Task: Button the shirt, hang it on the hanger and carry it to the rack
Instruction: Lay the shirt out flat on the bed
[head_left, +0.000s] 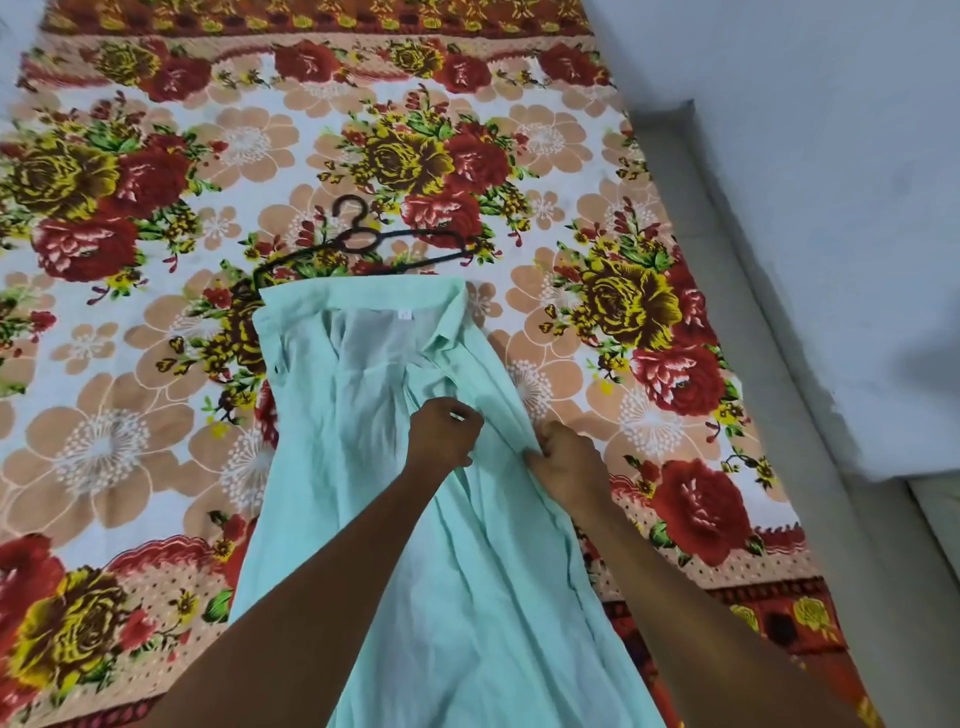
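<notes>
From the head camera, a mint-green shirt (415, 493) lies front-up and lengthwise on a bed covered by a floral bedsheet (130, 389), collar away from the person and hem trailing toward them, so the placket runs straight between the two arms. The collar is spread open and the upper front looks unfastened, which suggests buttoning is at an early stage. The left hand (441, 436) is curled closed with its fingertips pinching a fold of the front panel near the chest, seemingly holding one edge steady; whether a button sits between the fingers cannot be made out. The right hand (569, 465) is likewise closed, gripping the opposite edge of fabric just beside it, apparently to draw the two fronts together so that button and hole meet. A black hanger (363, 244) lies flat on the sheet just beyond the collar, one end touching or slipping under the shirt's shoulder, kept within easy reach for the hanging step. No rack is in view.
</notes>
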